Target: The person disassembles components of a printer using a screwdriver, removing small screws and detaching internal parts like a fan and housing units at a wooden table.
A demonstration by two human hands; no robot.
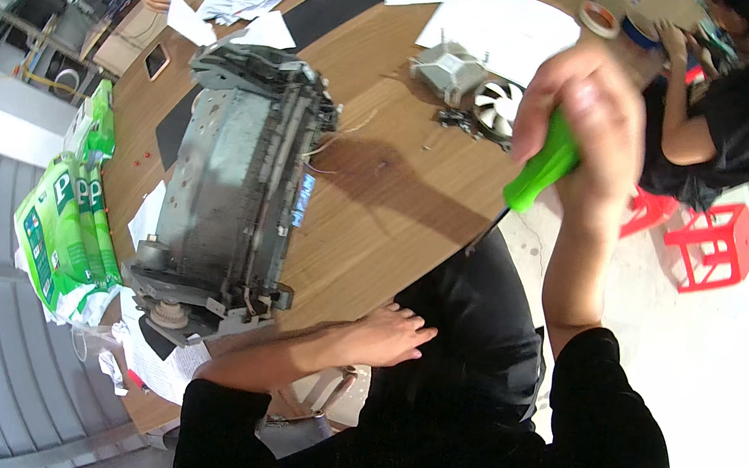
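A round wooden table (379, 205) with a light brown grain carries everything. On it lies a large grey metal machine frame (228, 201), stripped of its covers, with thin loose wires trailing beside it. Black flat mats (332, 4) lie across the far part of the top, with scattered white paper sheets (501, 24) over and beside them. A grey metal heat sink (448, 69) sits just beside a small round fan (497, 106). Green and white plastic packs (67, 225) rest at the left edge, and tape rolls (600, 17) lie far off

A small fan (497, 107) and grey metal heatsink (447, 70) lie at one o'clock; green packets (62, 224) at nine; red stools (711, 246) at three.
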